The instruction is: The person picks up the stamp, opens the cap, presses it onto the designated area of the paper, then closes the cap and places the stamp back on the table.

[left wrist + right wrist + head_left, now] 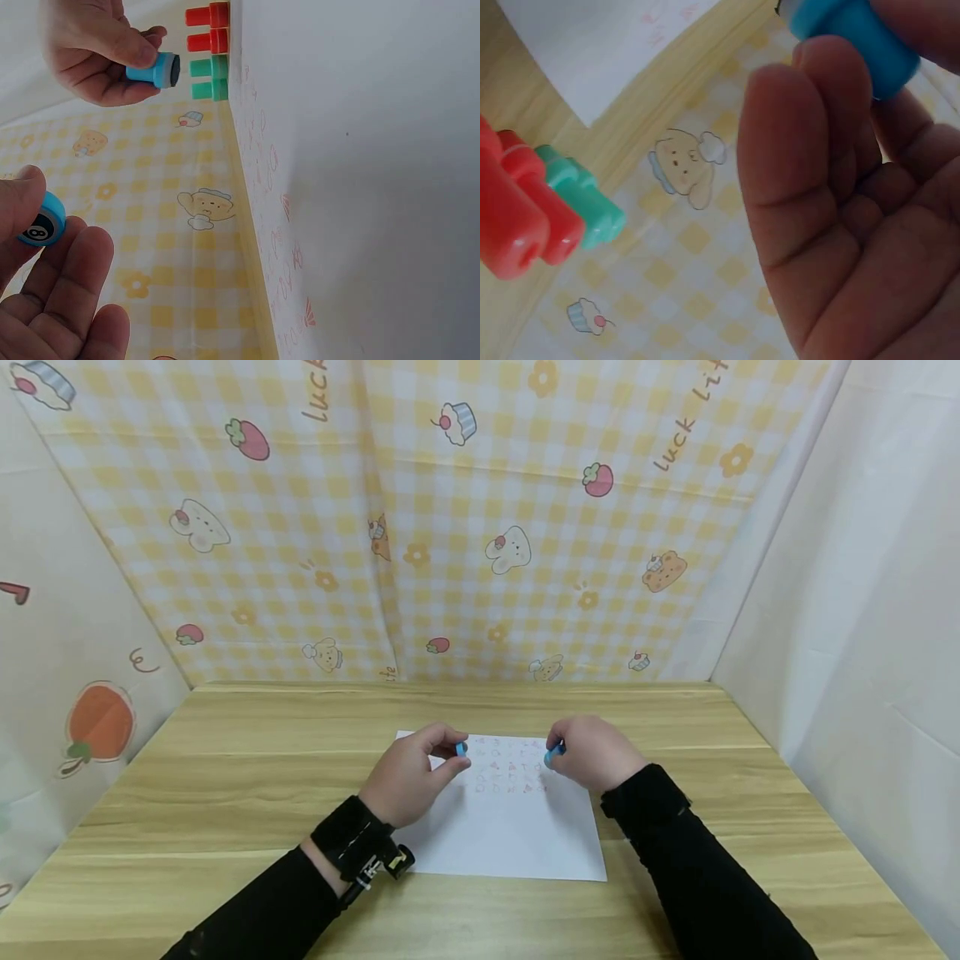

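Observation:
My left hand pinches a small, round blue cap between thumb and fingers. Its dark face, with a pale pattern, shows in the left wrist view. In my right hand is a blue toy stamp, gripped by its body. Its grey collar and dark end are uncovered. Both hands hover over the upper part of a white sheet of paper, apart from each other. Rows of small, faint red prints cover the sheet's upper half, partly hidden by the hands.
Two red stamps and two green stamps stand in a row beyond the paper, hidden behind my right hand in the head view. A yellow checked cloth hangs at the back of the wooden table. White cloths flank both sides.

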`<move>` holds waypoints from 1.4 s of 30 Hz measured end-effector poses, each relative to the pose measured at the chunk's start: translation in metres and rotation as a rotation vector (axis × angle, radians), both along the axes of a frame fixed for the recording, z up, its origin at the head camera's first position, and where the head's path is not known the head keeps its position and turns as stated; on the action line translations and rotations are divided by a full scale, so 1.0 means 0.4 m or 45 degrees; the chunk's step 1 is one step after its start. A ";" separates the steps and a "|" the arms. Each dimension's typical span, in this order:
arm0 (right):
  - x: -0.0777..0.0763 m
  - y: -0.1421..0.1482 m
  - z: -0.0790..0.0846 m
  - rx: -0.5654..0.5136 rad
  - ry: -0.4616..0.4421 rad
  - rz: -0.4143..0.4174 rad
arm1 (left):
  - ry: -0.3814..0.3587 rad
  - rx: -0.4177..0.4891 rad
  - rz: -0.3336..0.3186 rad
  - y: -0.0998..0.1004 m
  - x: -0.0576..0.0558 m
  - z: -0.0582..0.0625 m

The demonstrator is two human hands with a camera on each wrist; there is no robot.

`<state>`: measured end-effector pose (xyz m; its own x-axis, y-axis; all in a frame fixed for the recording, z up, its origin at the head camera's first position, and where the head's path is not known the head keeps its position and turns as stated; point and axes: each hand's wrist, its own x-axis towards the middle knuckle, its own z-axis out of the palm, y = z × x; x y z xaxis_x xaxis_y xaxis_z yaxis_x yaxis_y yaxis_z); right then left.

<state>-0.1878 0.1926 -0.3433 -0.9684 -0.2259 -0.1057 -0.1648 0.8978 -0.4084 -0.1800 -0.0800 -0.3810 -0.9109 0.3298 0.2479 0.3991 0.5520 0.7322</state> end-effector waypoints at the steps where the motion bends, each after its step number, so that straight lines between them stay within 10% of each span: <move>1: -0.001 0.001 -0.003 -0.003 -0.008 0.001 | 0.001 -0.004 0.002 0.000 0.000 0.000; 42: -0.012 -0.016 -0.049 0.213 -0.119 0.072 | 0.009 -0.005 0.003 -0.001 0.002 0.005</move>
